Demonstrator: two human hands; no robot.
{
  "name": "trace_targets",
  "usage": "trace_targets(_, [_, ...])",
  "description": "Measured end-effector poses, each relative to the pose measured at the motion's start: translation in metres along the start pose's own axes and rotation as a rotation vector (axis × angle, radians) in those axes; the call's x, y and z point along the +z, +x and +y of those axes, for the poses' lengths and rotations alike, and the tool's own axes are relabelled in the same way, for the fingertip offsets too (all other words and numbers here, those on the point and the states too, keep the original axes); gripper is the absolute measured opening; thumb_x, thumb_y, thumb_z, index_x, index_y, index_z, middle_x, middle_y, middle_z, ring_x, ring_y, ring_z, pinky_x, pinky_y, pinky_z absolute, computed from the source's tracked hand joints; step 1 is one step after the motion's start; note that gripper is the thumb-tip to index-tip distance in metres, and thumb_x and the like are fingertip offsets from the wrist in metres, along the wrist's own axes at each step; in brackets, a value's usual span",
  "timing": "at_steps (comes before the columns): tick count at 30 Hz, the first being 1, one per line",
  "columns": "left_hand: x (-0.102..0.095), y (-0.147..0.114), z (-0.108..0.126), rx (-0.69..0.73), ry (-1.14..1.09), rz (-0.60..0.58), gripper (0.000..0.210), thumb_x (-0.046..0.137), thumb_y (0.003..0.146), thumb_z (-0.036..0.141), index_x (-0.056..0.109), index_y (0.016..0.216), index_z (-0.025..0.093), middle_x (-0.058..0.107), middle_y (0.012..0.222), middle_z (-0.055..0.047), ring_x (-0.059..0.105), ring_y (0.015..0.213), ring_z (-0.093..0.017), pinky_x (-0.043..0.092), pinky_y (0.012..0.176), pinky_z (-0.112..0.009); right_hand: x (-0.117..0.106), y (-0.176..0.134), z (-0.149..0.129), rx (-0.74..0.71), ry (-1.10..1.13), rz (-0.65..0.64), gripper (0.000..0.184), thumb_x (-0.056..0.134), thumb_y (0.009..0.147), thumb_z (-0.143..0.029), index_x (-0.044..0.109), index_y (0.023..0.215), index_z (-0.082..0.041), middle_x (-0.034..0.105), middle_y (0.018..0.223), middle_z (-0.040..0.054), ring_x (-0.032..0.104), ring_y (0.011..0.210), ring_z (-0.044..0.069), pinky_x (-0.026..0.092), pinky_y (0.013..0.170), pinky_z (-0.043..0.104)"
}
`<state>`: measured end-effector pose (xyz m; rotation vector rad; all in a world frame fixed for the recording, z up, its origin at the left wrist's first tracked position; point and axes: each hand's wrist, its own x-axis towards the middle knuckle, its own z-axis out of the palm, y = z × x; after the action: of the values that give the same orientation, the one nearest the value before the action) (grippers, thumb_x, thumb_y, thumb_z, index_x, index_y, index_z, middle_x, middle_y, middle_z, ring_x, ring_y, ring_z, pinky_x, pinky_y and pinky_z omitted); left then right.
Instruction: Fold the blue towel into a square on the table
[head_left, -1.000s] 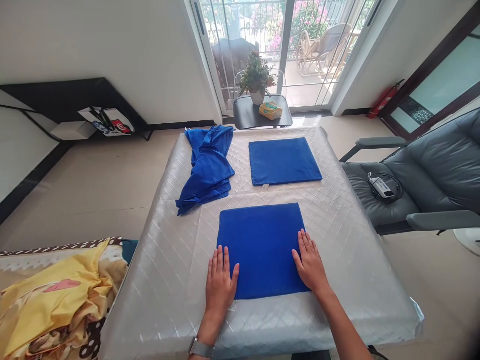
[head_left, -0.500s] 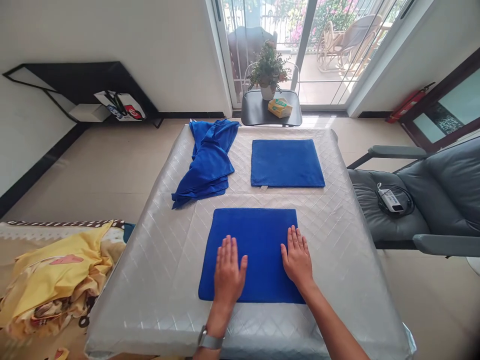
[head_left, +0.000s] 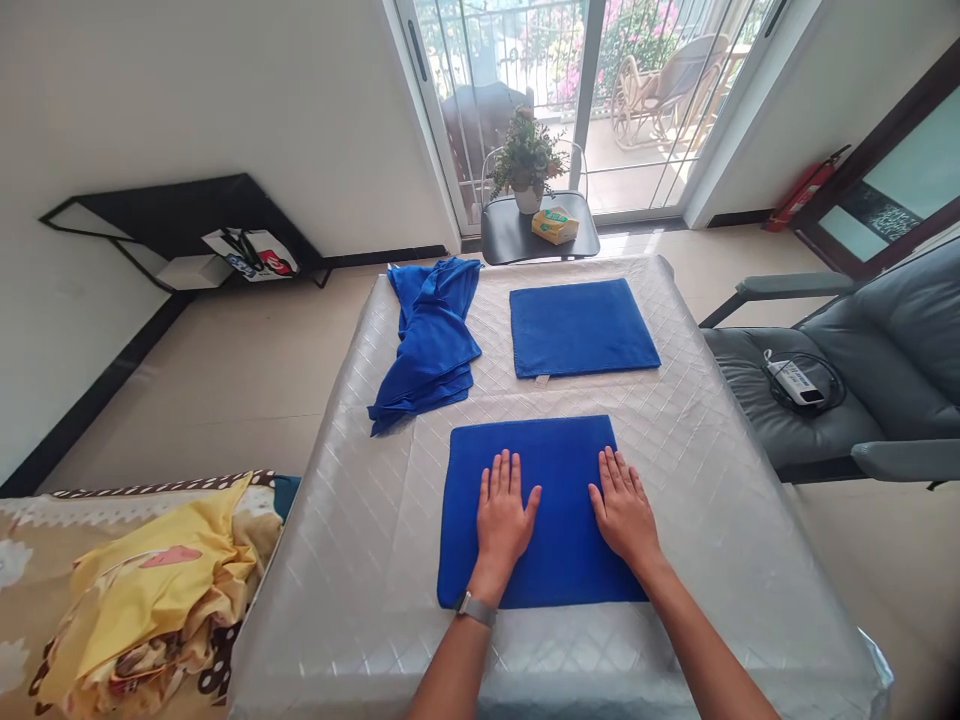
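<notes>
A blue cloth (head_left: 559,520), folded into a rectangle, lies flat near the front of the table. My left hand (head_left: 506,510) rests palm down on its left half, fingers stretched out and thumb apart. On its right edge my right hand (head_left: 626,505) lies flat too, fingers extended. Neither hand grips anything. Behind it sits a second folded blue cloth (head_left: 585,328) with a small white tag at its front edge. Crumpled blue cloths (head_left: 435,340) lie in a loose heap at the table's back left.
The table has a silvery quilted cover (head_left: 360,560). A grey armchair (head_left: 795,400) holding a cabled white device (head_left: 796,383) stands at the right. Yellow fabric (head_left: 165,570) is piled at the left. Beyond the table, a black chair (head_left: 506,240) carries a potted plant (head_left: 529,165) and a tissue pack (head_left: 555,226).
The view has shifted and tilted slightly, so the table sits further right in the picture. My left hand has moved a little inward across the cloth; both hands stay flat on it.
</notes>
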<state>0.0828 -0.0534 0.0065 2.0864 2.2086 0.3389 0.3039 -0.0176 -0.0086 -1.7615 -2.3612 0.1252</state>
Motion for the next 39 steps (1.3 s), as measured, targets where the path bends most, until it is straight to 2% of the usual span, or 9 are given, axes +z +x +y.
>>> trace_targets(6, [-0.004, -0.025, -0.068, -0.155, 0.017, 0.103, 0.071, 0.030, 0.102, 0.054, 0.014, 0.159, 0.014, 0.026, 0.163, -0.016, 0.024, 0.151, -0.030, 0.029, 0.120, -0.055, -0.004, -0.002, -0.003, -0.011, -0.054, 0.030, 0.063, 0.025, 0.105, -0.040, 0.009, 0.161, -0.015, 0.027, 0.163, 0.0096, 0.021, 0.152, 0.023, 0.022, 0.123, 0.047])
trace_targets(11, [-0.004, -0.030, -0.076, -0.146, 0.010, 0.082, 0.072, 0.031, 0.102, 0.054, 0.016, 0.159, 0.011, 0.026, 0.163, -0.017, 0.024, 0.151, -0.030, 0.030, 0.121, -0.053, -0.014, 0.018, -0.008, -0.005, -0.082, 0.088, 0.064, 0.025, 0.105, -0.041, 0.010, 0.160, -0.013, 0.025, 0.164, 0.0110, 0.017, 0.153, 0.025, 0.019, 0.123, 0.049])
trace_targets(15, [-0.012, -0.026, -0.073, -0.169, 0.041, 0.078, 0.073, 0.030, 0.102, 0.054, 0.018, 0.158, 0.009, 0.028, 0.162, -0.019, 0.026, 0.151, -0.030, 0.028, 0.122, -0.053, -0.011, 0.053, -0.003, -0.010, -0.045, 0.033, 0.063, 0.022, 0.105, -0.044, 0.016, 0.160, -0.012, 0.028, 0.163, 0.0106, 0.019, 0.153, 0.024, 0.020, 0.123, 0.048])
trace_targets(18, [-0.018, -0.015, -0.055, -0.209, 0.040, 0.123, 0.074, 0.030, 0.102, 0.052, 0.011, 0.159, 0.009, 0.025, 0.163, -0.019, 0.023, 0.151, -0.030, 0.028, 0.122, -0.055, 0.000, 0.069, 0.003, -0.003, -0.019, 0.002, 0.064, 0.021, 0.105, -0.044, 0.020, 0.159, -0.010, 0.029, 0.162, 0.0116, 0.019, 0.153, 0.024, 0.020, 0.123, 0.047])
trace_targets(21, [-0.016, 0.012, -0.011, -0.125, -0.014, 0.117, 0.070, 0.030, 0.103, 0.047, 0.006, 0.160, 0.013, 0.023, 0.164, -0.015, 0.020, 0.152, -0.028, 0.029, 0.122, -0.053, 0.008, 0.071, 0.007, -0.015, 0.008, 0.007, 0.064, 0.021, 0.105, -0.042, 0.014, 0.160, -0.010, 0.026, 0.163, 0.0125, 0.016, 0.153, 0.024, 0.017, 0.124, 0.048])
trace_targets(26, [0.008, 0.070, 0.079, 0.163, -0.122, 0.018, 0.065, 0.033, 0.103, 0.044, 0.020, 0.159, 0.014, 0.030, 0.162, -0.010, 0.021, 0.152, -0.024, 0.025, 0.125, -0.046, 0.006, 0.065, 0.009, -0.058, 0.014, -0.001, 0.064, 0.024, 0.103, -0.034, 0.006, 0.160, -0.010, 0.024, 0.164, 0.0139, 0.012, 0.154, 0.025, 0.016, 0.124, 0.049])
trace_targets(29, [0.023, 0.085, 0.100, 0.189, -0.146, -0.002, 0.060, 0.031, 0.103, 0.043, 0.031, 0.155, 0.013, 0.032, 0.162, -0.009, 0.021, 0.152, -0.021, 0.023, 0.126, -0.043, 0.004, 0.065, 0.010, -0.076, 0.004, -0.016, 0.062, 0.023, 0.102, -0.023, 0.006, 0.160, -0.011, 0.024, 0.164, 0.0123, 0.012, 0.154, 0.024, 0.017, 0.123, 0.047])
trace_targets(33, [0.026, 0.078, 0.079, 0.131, -0.110, 0.000, 0.063, 0.029, 0.103, 0.047, 0.029, 0.156, 0.013, 0.033, 0.162, -0.010, 0.021, 0.153, -0.022, 0.021, 0.126, -0.045, 0.004, 0.067, 0.008, -0.042, 0.008, 0.002, 0.064, 0.025, 0.103, -0.030, 0.003, 0.160, -0.011, 0.025, 0.163, 0.0130, 0.015, 0.153, 0.025, 0.018, 0.123, 0.048])
trace_targets(39, [0.009, 0.065, 0.005, 0.099, -0.041, 0.003, 0.065, 0.029, 0.103, 0.051, 0.024, 0.158, 0.017, 0.032, 0.162, -0.009, 0.023, 0.152, -0.023, 0.023, 0.125, -0.047, 0.006, 0.068, 0.005, -0.004, -0.002, 0.021, 0.064, 0.025, 0.104, -0.037, 0.002, 0.160, -0.015, 0.024, 0.164, 0.0087, 0.018, 0.153, 0.023, 0.018, 0.124, 0.046])
